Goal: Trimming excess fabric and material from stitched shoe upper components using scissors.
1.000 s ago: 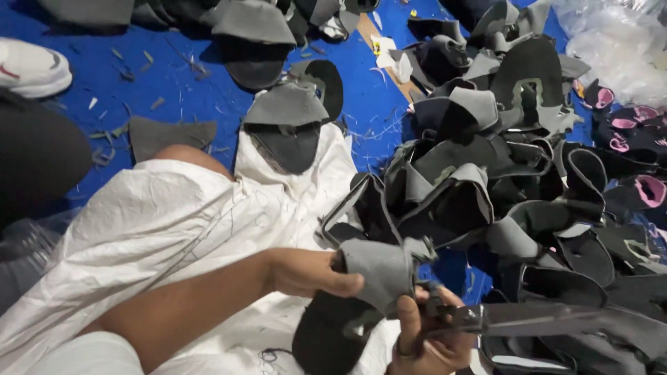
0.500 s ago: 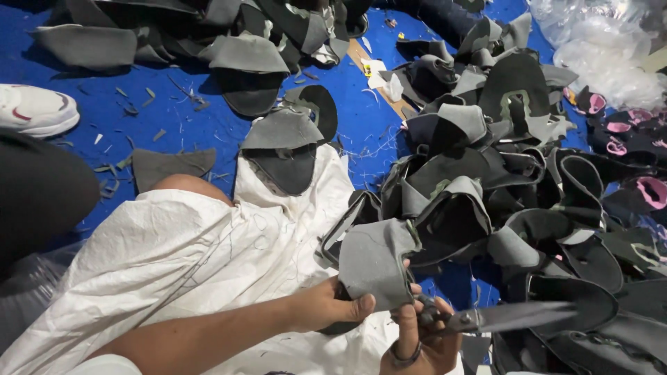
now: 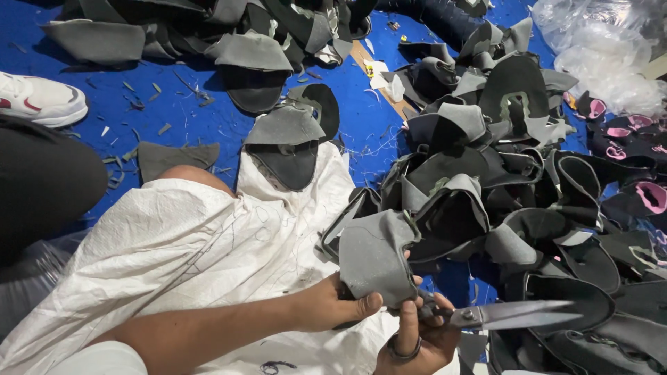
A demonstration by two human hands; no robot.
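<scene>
The left hand (image 3: 333, 305) is closed around the lower edge of a grey felt-like shoe piece (image 3: 375, 257), thumb pressed across its front; the piece is soft, matte and curved, with a rounded notch along its right side, and it stands up from the grip at about 6 o'clock in the view. The right hand (image 3: 417, 340) lies just at 5 o'clock of the left, fingers threaded through the dark loop handles of a pair of scissors (image 3: 500, 316). The steel blades look nearly shut and point toward 3 o'clock, meeting the base of the grey piece.

Under both forearms a white woven sack (image 3: 174, 250) with a coarse, crinkled weave is draped over the person's lap. At 3 o'clock of the hands a large heap of cut shoe uppers (image 3: 500, 173) is piled, grey fuzzy faces mixed with black smooth ones, many folded and curling. A few black pieces with pink lining (image 3: 639, 194) lie at the far 2 o'clock edge, beside crumpled clear plastic bags (image 3: 604, 48). More grey and black pieces (image 3: 257, 55) are scattered at 12 o'clock on the blue floor (image 3: 139, 104), which is strewn with thin offcut slivers. A white sneaker (image 3: 38, 101) sits at 10 o'clock.
</scene>
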